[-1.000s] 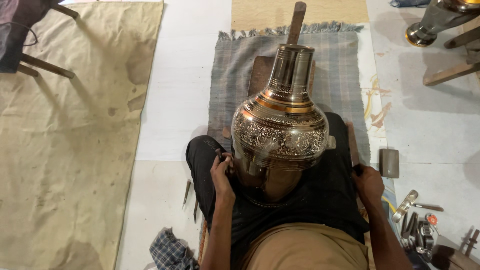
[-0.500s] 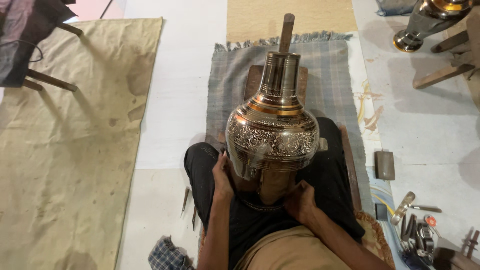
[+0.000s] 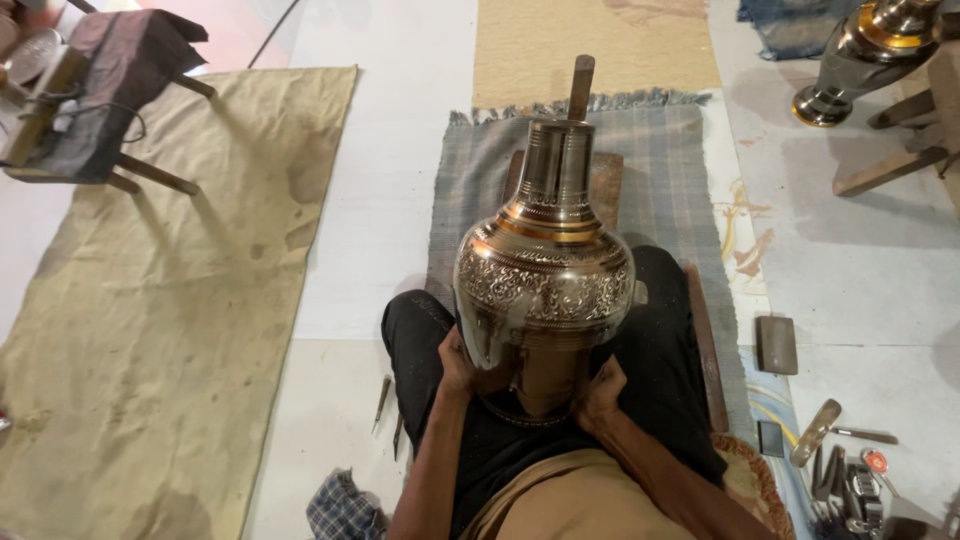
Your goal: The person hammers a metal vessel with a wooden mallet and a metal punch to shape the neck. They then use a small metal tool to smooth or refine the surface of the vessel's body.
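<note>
Head view, looking down over my lap.

Item: large engraved metal vase (image 3: 545,275), lying across my black-trousered legs, its neck pointing far and resting on a wooden block (image 3: 604,185) over the grey checked mat (image 3: 665,160). I judge this is keeping the heavy body steady and the patterned band facing up.

Item: my left hand (image 3: 456,362), pressing against the near left of the vase's lower body, fingers wrapping it.

Item: my right hand (image 3: 601,385), cupping the near right by the foot, fingers closing around it. I am bracing the base from both sides so it cannot roll.

Item: small chisels (image 3: 388,410), lying on the floor just left of my leg.

Item: hammer and tools (image 3: 830,455), sitting near right within reach.

Item: second vase (image 3: 868,55), standing far right.

Item: tan cloth (image 3: 170,300), spreading on the left.
</note>
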